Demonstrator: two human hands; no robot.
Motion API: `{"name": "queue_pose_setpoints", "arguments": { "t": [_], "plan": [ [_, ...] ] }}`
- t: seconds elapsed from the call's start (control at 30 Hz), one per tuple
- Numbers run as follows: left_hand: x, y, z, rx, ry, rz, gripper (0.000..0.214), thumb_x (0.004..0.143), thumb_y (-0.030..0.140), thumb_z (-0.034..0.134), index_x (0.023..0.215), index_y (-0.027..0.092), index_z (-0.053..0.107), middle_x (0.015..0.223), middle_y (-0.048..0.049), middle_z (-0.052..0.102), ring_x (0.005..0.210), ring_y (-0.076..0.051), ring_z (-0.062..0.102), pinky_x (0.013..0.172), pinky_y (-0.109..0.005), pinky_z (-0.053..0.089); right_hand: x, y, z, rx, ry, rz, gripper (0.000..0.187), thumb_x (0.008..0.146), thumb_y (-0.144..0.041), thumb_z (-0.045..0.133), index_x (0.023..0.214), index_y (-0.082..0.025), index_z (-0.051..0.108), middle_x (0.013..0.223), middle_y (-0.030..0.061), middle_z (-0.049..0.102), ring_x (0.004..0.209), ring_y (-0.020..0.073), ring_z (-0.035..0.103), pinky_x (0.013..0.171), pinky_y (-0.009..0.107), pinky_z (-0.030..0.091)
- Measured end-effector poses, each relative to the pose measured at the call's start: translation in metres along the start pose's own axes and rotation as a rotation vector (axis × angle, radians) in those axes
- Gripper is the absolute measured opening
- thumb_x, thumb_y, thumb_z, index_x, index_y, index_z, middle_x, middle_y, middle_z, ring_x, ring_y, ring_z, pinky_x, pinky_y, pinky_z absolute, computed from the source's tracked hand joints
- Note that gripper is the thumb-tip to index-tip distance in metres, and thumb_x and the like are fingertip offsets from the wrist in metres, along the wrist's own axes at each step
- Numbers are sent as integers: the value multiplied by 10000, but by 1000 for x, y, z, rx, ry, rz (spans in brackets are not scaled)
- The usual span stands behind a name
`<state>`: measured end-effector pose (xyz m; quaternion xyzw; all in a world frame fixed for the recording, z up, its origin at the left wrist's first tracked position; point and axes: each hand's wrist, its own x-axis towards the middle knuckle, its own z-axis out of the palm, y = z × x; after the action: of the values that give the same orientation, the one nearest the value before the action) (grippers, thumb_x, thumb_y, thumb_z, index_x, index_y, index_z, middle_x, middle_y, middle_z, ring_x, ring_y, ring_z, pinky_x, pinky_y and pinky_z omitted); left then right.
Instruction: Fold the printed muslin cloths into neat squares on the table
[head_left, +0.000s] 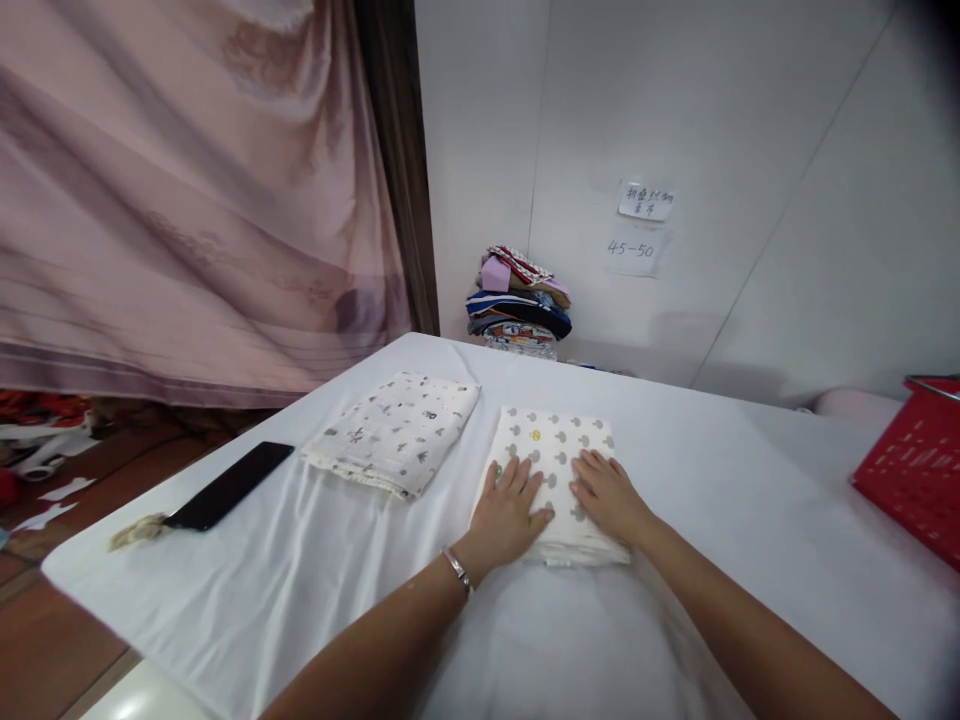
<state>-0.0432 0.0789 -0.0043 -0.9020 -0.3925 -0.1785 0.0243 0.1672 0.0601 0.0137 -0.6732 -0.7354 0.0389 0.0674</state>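
A folded white cloth with grey tree-like prints [556, 480] lies flat in front of me on the white-covered table [375, 590]. My left hand [510, 510] rests palm down on its left side, fingers spread. On its right side lies my right hand [611, 497], also flat with the fingers stretched out. Neither hand grips the cloth. To the left, apart from both hands, is a second folded white cloth with small grey and dark prints [397, 432].
A dark phone [232, 487] with a beige tassel lies near the table's left edge. A red basket [911, 470] stands at the right. Behind the table are stacked folded fabrics [519, 305] against the wall. A pink curtain [202, 200] hangs at the left.
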Motion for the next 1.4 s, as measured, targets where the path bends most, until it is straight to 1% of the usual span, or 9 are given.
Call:
{"name": "queue_pose_setpoints", "arguments": {
  "t": [0.3,0.47,0.57,0.7,0.9,0.97,1.13,1.27,1.4],
  "plan": [
    [-6,2,2,-7,2,-5,521,899,518,349,1332,236,415,1431,-79,372,1348,-269,264,1096,-521,179,36,-12,17,-31,50,-34,532,925,-415,290,1388,-162,359,1479,88,275,1366,250,201,1097,459,138],
    [1,-3,-8,-134,-112,-75,515,869,515,428,1301,235,448,1453,-73,335,1362,-265,229,1101,-514,165,18,4,16,52,67,-18,508,898,-414,352,1325,-158,453,1467,99,299,1368,273,189,1094,483,156],
    [7,-17,-14,-181,-99,-271,529,851,482,474,1301,206,446,1472,-95,291,1361,-280,221,1085,-488,208,-2,19,22,236,188,175,587,864,-453,398,1352,-128,412,1497,128,206,1379,289,132,1090,463,211],
    [11,-32,-16,-277,-90,-534,620,853,466,455,1353,114,357,1354,-168,437,1258,-283,387,1015,-384,327,-24,27,36,659,200,412,699,814,-529,460,1421,-225,292,1488,83,250,1310,264,335,1018,391,371],
    [4,-14,-16,-417,-162,-643,668,857,435,429,1414,128,224,1310,-174,445,1106,-267,525,911,-346,404,-27,43,24,965,158,426,823,705,-416,615,1428,-237,264,1326,73,499,1134,249,534,936,383,456],
    [-7,2,-15,-511,-212,-623,740,825,437,478,1429,125,188,1343,-173,413,1121,-263,519,923,-332,408,-19,65,11,888,143,395,825,688,-383,617,1424,-230,278,1310,79,514,1117,263,543,926,396,462],
    [-31,34,-21,-645,-324,-323,778,729,430,610,1404,225,282,1242,-78,536,1004,-224,581,814,-296,485,-3,106,-22,164,210,144,505,745,-262,491,1242,-193,543,1373,107,443,1253,345,388,1032,514,316],
    [-13,24,-31,-519,-72,-302,308,838,345,492,1113,236,578,1020,-46,618,871,-181,609,774,-308,499,-16,65,-22,27,284,-64,493,872,-348,373,1309,-146,477,1417,118,382,1310,283,319,1072,448,287],
    [11,10,-18,-329,124,-66,396,880,357,469,1243,200,490,1288,-95,510,1219,-225,441,1028,-414,354,-41,4,5,28,125,-223,559,908,-478,334,1387,-193,379,1473,76,290,1358,267,224,1084,487,232]
  ]
}}
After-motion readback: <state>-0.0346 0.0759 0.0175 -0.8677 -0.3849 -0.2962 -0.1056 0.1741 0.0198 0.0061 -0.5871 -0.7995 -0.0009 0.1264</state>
